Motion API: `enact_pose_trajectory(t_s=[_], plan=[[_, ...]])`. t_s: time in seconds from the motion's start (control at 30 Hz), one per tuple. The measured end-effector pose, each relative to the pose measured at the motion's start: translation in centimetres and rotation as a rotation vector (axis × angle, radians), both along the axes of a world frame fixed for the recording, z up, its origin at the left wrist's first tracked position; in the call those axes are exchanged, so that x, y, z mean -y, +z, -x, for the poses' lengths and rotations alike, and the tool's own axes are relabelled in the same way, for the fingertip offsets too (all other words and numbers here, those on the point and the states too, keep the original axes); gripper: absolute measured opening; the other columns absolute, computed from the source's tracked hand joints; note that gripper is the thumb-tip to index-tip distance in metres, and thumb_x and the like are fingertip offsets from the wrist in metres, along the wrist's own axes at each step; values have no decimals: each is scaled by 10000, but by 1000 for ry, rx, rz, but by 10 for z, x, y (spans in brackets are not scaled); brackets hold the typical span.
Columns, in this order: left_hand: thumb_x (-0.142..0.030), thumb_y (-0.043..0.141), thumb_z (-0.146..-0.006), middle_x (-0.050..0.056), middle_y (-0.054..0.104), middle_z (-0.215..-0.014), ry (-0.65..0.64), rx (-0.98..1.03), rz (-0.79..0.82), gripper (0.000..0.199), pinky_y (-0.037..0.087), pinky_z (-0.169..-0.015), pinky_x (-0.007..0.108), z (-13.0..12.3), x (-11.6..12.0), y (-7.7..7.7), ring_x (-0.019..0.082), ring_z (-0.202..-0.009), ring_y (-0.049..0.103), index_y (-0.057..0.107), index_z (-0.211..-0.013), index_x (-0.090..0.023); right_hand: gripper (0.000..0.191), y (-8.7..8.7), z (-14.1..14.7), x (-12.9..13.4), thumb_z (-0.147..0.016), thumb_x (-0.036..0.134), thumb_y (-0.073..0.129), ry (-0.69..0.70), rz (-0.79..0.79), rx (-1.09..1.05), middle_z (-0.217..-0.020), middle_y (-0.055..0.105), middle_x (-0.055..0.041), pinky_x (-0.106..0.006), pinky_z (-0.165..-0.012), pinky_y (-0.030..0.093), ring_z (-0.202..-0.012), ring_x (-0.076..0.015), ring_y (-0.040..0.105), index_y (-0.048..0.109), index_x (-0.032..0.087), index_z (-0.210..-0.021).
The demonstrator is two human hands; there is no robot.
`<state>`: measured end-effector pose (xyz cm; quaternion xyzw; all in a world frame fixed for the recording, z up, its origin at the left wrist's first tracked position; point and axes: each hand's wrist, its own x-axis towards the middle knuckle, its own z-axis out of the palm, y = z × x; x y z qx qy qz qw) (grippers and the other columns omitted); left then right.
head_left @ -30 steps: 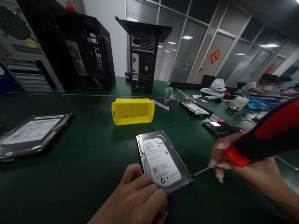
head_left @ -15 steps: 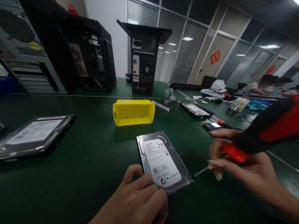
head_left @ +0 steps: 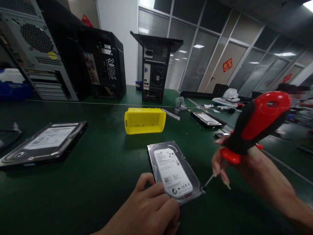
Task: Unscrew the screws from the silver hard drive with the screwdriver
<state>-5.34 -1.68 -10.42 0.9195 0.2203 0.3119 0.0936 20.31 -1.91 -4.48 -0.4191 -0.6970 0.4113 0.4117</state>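
A hard drive point(head_left: 173, 169) with a white label lies flat on the green table in front of me. My left hand point(head_left: 149, 202) has its fingers curled against the drive's near left edge, gripping it; some fingertips are hidden. In my right hand point(head_left: 226, 163) is a red and black screwdriver point(head_left: 259, 124), its fingers closed around the shaft just below the red collar. The handle tilts up to the right. Its tip meets the drive's near right corner, where small details are too fine to make out.
A yellow bin point(head_left: 144, 121) stands behind the drive. Another hard drive point(head_left: 49, 140) lies at left, a further drive point(head_left: 205, 119) at right. Computer cases point(head_left: 154, 71) line the back, with a large one point(head_left: 41, 49) at left. A person point(head_left: 290, 89) is at far right.
The screwdriver's handle has swung up to a steeper angle, and my right hand has shifted slightly left. My view has turned a little; my left hand stays on the drive.
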Motion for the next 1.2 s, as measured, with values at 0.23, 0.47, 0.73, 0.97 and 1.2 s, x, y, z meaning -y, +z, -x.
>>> enact_pose_trajectory(t_s=[0.23, 0.47, 0.73, 0.97, 1.2], plan=[[-178, 654, -765, -94, 606, -676, -39, 2, 10, 153, 252, -733, 282, 0, -3, -7, 106, -635, 513, 505, -746, -202, 208, -1, 3, -2, -878, 386, 429, -63, -295, -1, -904, 580, -45, -213, -580, 525, -758, -139, 579, 528, 280, -1027], [-126, 669, -744, -94, 610, -696, 4, 10, 55, 175, 241, -758, 274, 0, 2, -2, 97, -652, 523, 507, -739, -193, 318, 11, 13, -6, -826, 278, 556, 37, -263, -101, -914, 616, -20, -267, -646, 542, -745, -140, 603, 399, 331, -1098], [-113, 667, -740, -92, 614, -703, -3, 27, 56, 177, 238, -757, 273, 0, 1, -1, 98, -654, 525, 509, -750, -192, 468, 23, 24, -18, -821, 277, 560, 78, -87, -279, -816, 514, 27, -294, -575, 517, -584, -104, 550, 357, 385, -1229], [-136, 689, -729, -97, 610, -706, -19, 11, 42, 193, 237, -748, 274, 2, 0, -2, 97, -656, 524, 505, -746, -192, 311, 23, 27, -12, -871, 330, 456, 63, -159, -350, -859, 537, -21, -331, -686, 526, -712, -145, 584, 473, 314, -1181], [-162, 655, -777, -89, 607, -697, -11, 15, 19, 155, 244, -741, 271, 1, 1, -3, 100, -650, 517, 506, -749, -193, 144, 18, 28, -4, -822, 239, 556, 51, -274, -362, -683, 471, 27, -254, -534, 489, -487, -63, 484, 596, 303, -945]])
